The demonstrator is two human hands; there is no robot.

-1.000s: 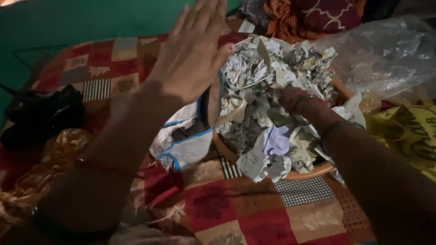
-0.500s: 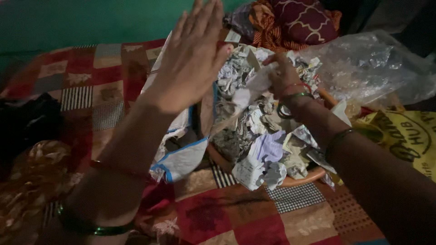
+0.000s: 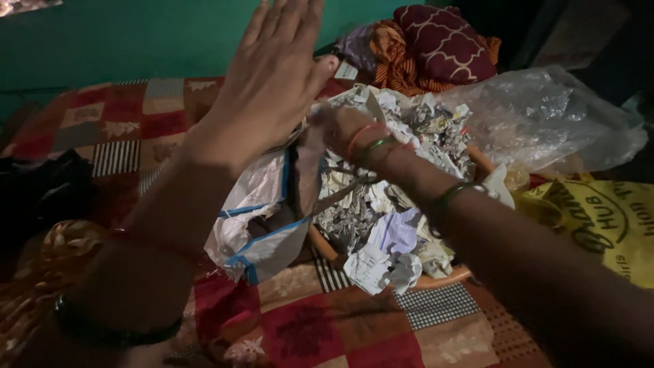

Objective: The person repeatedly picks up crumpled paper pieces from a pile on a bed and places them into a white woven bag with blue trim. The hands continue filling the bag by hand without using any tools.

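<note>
Here, a person's left hand [image 3: 272, 82] is raised flat, fingers straight and together, its grip wide and holding nothing, above a white sack with blue edging [image 3: 262, 204]. The right hand [image 3: 337, 129], bangles at the wrist, reaches across a heap of crumpled paper scraps [image 3: 381, 204]; its fingers lie behind the left hand's thumb, so whether that grip is closed on any paper cannot be told. The scraps fill a shallow orange basket [image 3: 436, 279] directly under the right wrist, on a red patchwork bedspread [image 3: 327, 320]. A clear plastic bag [image 3: 545, 116] lies beyond that grip, a yellow bag [image 3: 599, 218] beside the forearm. The heap stands well above the basket's rim, and loose pieces already hang over its near edge: a brush from the forearm could likely spill them onto the bedspread.
</note>
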